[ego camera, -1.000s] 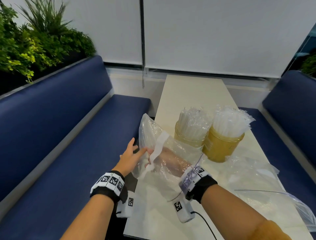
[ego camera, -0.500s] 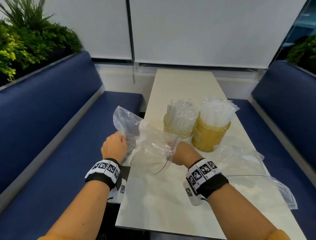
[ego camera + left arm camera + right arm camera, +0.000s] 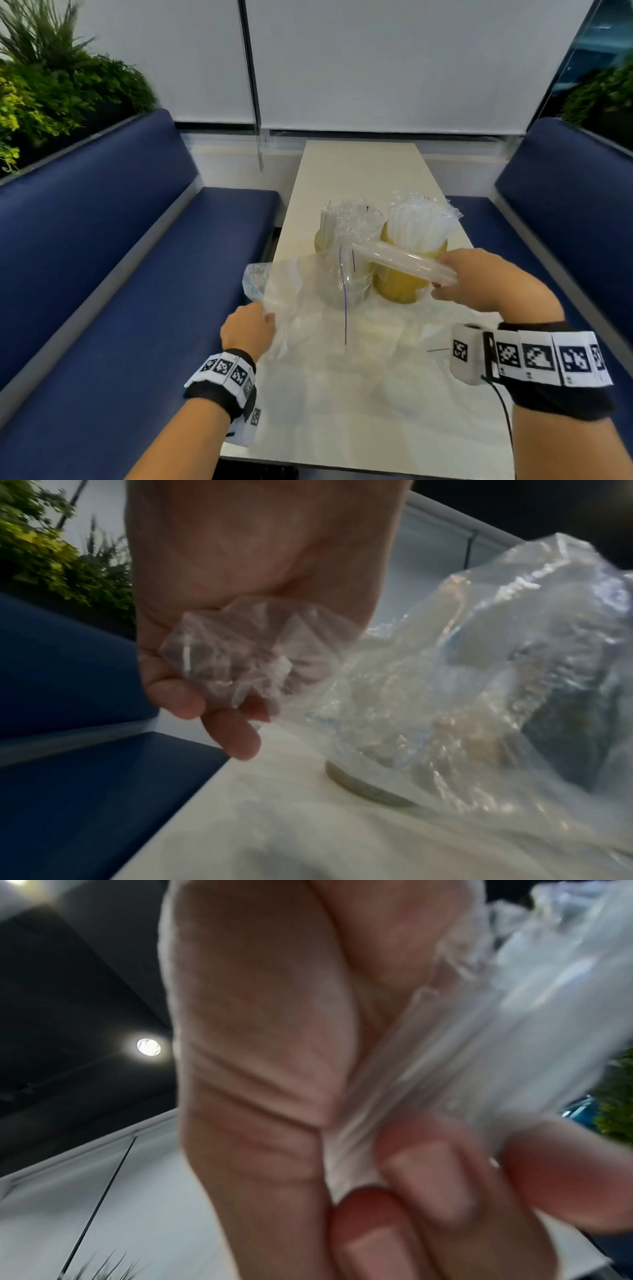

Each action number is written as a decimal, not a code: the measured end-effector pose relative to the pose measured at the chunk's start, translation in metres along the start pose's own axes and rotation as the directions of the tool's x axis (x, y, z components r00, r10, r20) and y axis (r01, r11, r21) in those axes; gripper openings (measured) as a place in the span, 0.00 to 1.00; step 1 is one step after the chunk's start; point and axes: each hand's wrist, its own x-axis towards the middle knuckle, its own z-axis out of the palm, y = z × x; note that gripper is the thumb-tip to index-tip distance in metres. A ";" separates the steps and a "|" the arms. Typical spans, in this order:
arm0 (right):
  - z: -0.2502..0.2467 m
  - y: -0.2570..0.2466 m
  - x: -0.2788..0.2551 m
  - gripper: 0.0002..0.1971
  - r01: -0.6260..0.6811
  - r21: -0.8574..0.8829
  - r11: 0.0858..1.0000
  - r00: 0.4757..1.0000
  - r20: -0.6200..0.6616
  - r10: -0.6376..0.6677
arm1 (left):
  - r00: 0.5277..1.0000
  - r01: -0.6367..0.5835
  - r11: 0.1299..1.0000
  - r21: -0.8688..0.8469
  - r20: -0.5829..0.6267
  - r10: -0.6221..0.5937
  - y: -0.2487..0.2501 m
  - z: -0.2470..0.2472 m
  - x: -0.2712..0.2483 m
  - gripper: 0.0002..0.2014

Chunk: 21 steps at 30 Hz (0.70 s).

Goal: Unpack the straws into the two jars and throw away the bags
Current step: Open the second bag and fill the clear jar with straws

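The last straws (image 3: 404, 262) are a small wrapped bundle that lies almost level in the air, just in front of the two jars. The right hand (image 3: 486, 277) holds one end of it; in the right wrist view the fingers (image 3: 428, 1164) and thumb are curled and clamped on the crinkled plastic. The other end is at the mouth of the bag (image 3: 308, 301), so I judge the bundle is coming out of the bag and is held level to slide free.

The left hand (image 3: 248, 330) grips the bag at the side far from the jars. The left wrist view shows its fingers (image 3: 236, 739) closed round a bunched corner of film. This grip probably keeps the bag from following the bundle.

The left jar (image 3: 323, 241) and the right jar (image 3: 411, 281) stand upright, side by side and touching or nearly so. Both are already full of straws that stand above the rims, so there seems little room, and the bundle may need a careful push between the others.

A second bag (image 3: 428, 329) lies flat on the table (image 3: 359, 171) in front of the jars, under the right hand. No bin is in view, so the bags are not yet thrown away. Blue benches (image 3: 120, 257) stand on both sides of the jars.
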 end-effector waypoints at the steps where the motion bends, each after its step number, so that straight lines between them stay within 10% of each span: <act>1: -0.002 0.001 -0.001 0.07 -0.010 0.011 1.000 1.000 -0.020 0.010 | 1.000 -0.003 1.000 0.015 0.016 0.003 0.005 0.003 -0.004 0.14; 6: 0.001 0.002 0.000 0.06 -0.041 0.045 0.998 0.993 -0.107 0.045 | 0.994 -0.039 0.994 0.107 0.106 0.028 0.021 0.016 -0.019 0.16; 10: 0.013 -0.018 0.016 0.08 0.133 0.392 0.910 0.962 -0.274 -0.023 | 0.988 0.004 0.977 0.212 0.152 -0.037 0.033 0.006 -0.032 0.29; 13: 0.028 -0.050 0.029 0.07 0.311 0.600 0.737 0.927 -0.363 -0.095 | 1.000 -0.007 0.977 0.212 -0.019 0.011 0.050 -0.029 -0.036 0.41; 15: 0.042 -0.075 0.038 0.06 0.405 0.658 0.635 0.909 -0.365 -0.201 | 0.980 -0.154 0.984 -0.090 -0.138 0.141 0.068 -0.057 -0.030 0.46; 18: 0.059 -0.107 0.051 0.15 0.498 0.692 0.522 0.866 -0.369 -0.336 | 0.932 -0.359 0.625 -0.693 -0.230 0.281 0.104 -0.098 -0.017 0.41; 21: 0.058 -0.131 0.057 0.27 0.536 0.695 0.479 0.843 -0.407 -0.353 | 0.941 -0.319 0.352 -0.880 -0.249 0.229 0.133 -0.125 0.001 0.19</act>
